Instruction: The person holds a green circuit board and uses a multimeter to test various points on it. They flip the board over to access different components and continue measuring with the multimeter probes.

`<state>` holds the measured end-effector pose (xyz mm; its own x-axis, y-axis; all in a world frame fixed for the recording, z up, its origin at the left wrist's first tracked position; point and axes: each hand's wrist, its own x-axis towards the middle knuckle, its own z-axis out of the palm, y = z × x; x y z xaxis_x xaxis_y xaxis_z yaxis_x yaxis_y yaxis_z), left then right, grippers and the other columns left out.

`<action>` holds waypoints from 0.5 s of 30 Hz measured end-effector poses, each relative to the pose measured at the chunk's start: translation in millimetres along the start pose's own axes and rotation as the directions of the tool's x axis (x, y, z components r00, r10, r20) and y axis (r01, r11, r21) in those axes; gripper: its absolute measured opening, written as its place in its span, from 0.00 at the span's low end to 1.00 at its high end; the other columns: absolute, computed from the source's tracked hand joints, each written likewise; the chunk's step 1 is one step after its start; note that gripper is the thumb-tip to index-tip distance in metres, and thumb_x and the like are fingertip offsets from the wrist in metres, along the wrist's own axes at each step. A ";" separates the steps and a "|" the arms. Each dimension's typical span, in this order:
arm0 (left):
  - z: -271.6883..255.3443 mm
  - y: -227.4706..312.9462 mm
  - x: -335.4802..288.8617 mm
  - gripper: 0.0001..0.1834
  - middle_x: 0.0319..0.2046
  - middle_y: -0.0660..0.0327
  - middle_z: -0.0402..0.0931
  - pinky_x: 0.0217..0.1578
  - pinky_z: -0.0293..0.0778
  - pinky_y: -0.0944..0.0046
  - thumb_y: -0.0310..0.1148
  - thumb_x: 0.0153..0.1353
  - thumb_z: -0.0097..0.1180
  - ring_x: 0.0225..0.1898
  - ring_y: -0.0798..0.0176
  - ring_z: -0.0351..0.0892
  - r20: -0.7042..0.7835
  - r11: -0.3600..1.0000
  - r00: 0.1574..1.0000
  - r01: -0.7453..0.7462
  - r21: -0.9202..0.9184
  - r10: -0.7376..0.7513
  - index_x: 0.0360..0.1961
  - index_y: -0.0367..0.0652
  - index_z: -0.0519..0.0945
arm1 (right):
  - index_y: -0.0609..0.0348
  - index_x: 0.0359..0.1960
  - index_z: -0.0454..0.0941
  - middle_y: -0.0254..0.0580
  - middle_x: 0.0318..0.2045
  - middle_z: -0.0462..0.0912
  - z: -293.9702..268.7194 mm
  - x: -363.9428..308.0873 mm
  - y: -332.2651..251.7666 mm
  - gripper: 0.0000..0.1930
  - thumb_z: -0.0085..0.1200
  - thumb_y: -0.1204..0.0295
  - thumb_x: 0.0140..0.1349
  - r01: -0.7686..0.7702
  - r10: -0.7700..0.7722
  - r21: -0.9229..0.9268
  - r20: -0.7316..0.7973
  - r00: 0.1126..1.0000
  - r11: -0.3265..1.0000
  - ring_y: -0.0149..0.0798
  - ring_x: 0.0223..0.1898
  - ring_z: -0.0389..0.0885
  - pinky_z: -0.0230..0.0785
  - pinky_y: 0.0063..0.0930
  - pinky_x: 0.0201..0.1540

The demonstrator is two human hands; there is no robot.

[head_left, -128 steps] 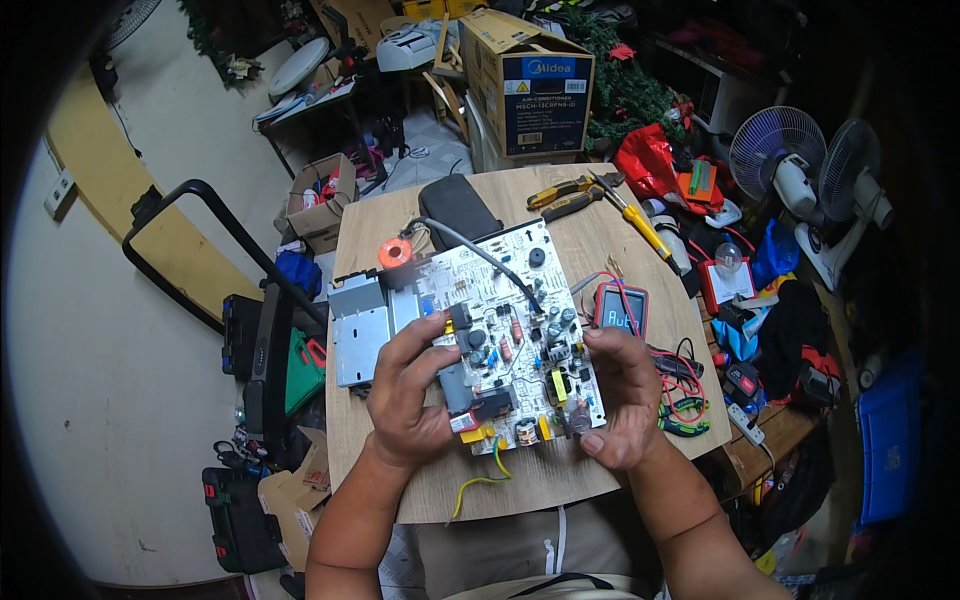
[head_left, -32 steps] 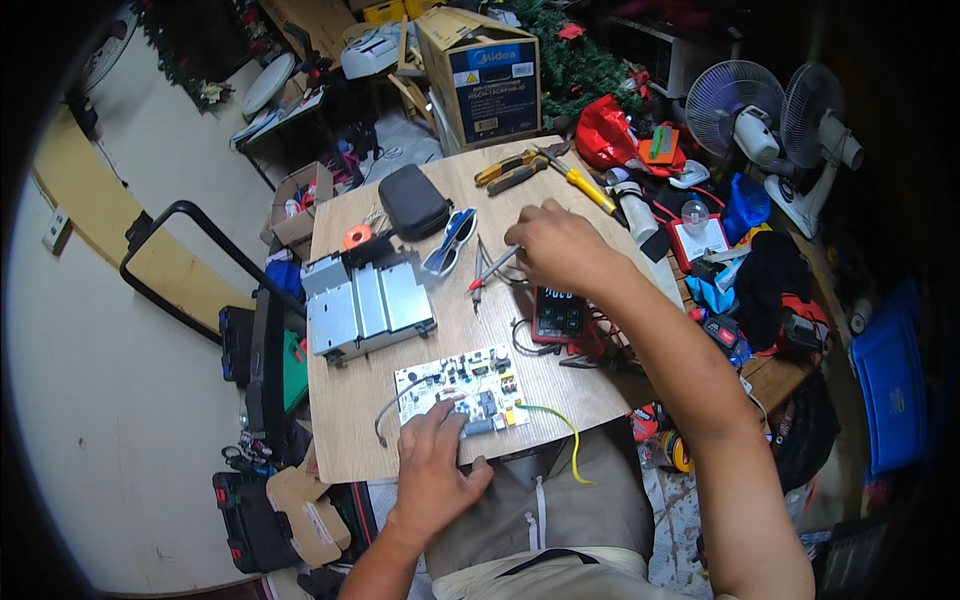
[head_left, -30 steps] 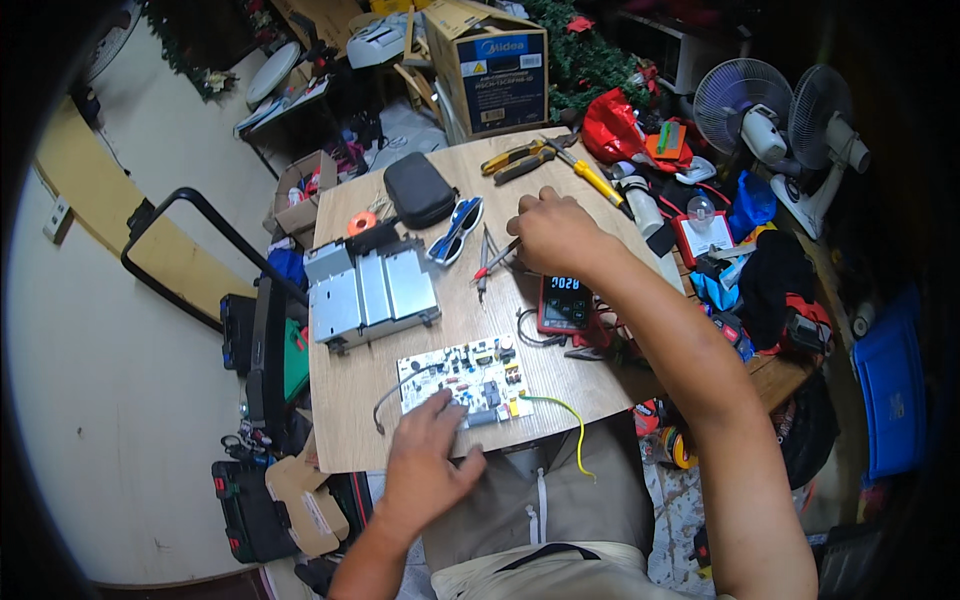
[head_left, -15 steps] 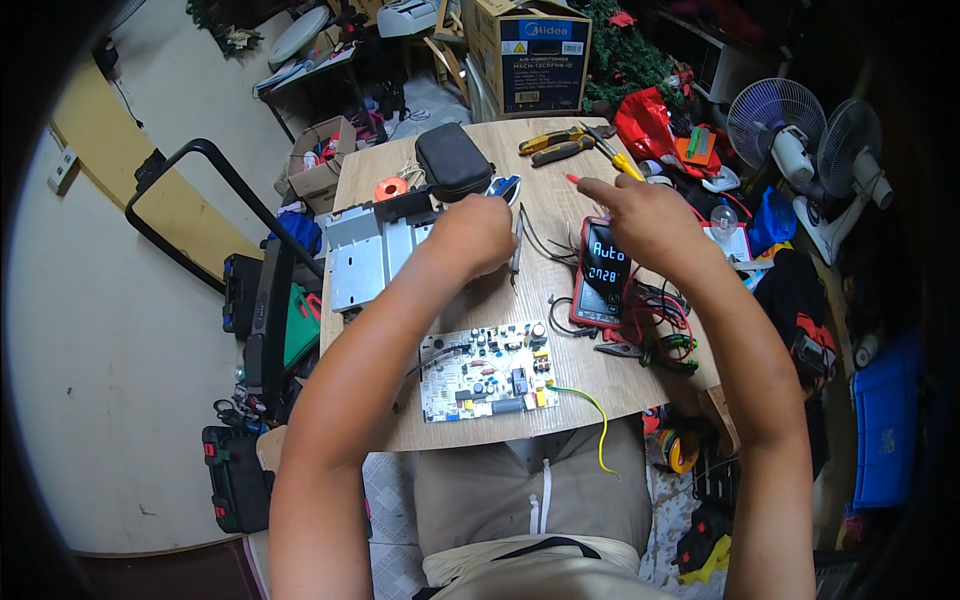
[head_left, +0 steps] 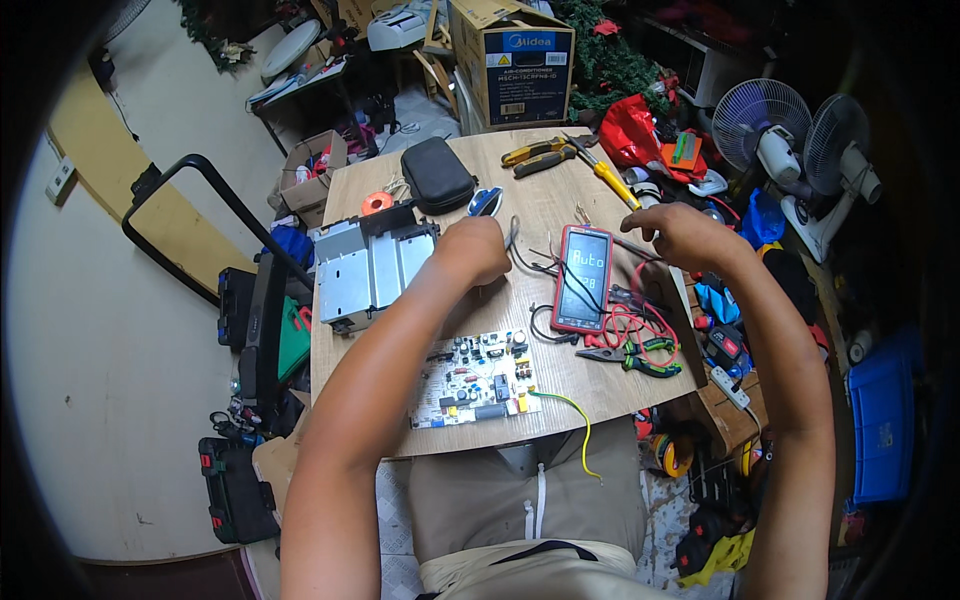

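Note:
My left hand (head_left: 474, 250) is closed beside the grey metal casing (head_left: 345, 275). Whatever its fingers hold, if anything, is hidden beneath it. A dark lead (head_left: 514, 232) curves past its knuckles. Over the table's right edge, my right hand (head_left: 690, 236) has its index finger and thumb apart, with nothing visible between them. Close to its fingertips is the end of a yellow-handled tool (head_left: 610, 182). Below that hand, a dark and red probe (head_left: 632, 247) looks blurred. A red-framed multimeter (head_left: 583, 280) with a lit display lies between my hands. Nearer me rests a circuit board (head_left: 475, 380) with a yellow-green wire (head_left: 578, 412).
Pliers with yellow grips (head_left: 540, 157) and a black zip case (head_left: 438, 175) lie at the table's far side. Green-handled pliers (head_left: 640, 360) sit among tangled red and black leads. An orange-red solder spool (head_left: 377, 203) stands behind the casing. Two fans (head_left: 765, 125) and clutter crowd the right.
My right hand has moved right and nearer me, away from above the multimeter, and the red probe no longer sticks out from its fingers. My left hand has come slightly nearer. The view has shifted.

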<state>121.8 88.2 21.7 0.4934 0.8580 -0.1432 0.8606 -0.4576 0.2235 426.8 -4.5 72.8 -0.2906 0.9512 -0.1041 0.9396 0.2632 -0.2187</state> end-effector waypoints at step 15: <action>25.1 -55.0 -173.8 0.14 0.38 0.57 0.82 0.48 0.76 0.63 0.27 0.61 0.70 0.43 0.61 0.83 -0.419 0.368 0.906 -0.372 -0.852 -0.053 0.46 0.38 0.81 | 0.55 0.49 0.82 0.50 0.41 0.81 64.7 10.8 40.1 0.16 0.66 0.65 0.62 -0.143 0.137 -0.002 -0.281 0.950 0.990 0.53 0.47 0.82 0.74 0.46 0.51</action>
<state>-8.1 -41.6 10.2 0.3489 0.8997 0.2625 0.0256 -0.2891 0.9570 449.6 5.9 0.1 -0.0969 0.9848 0.1441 0.9718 0.1249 -0.1999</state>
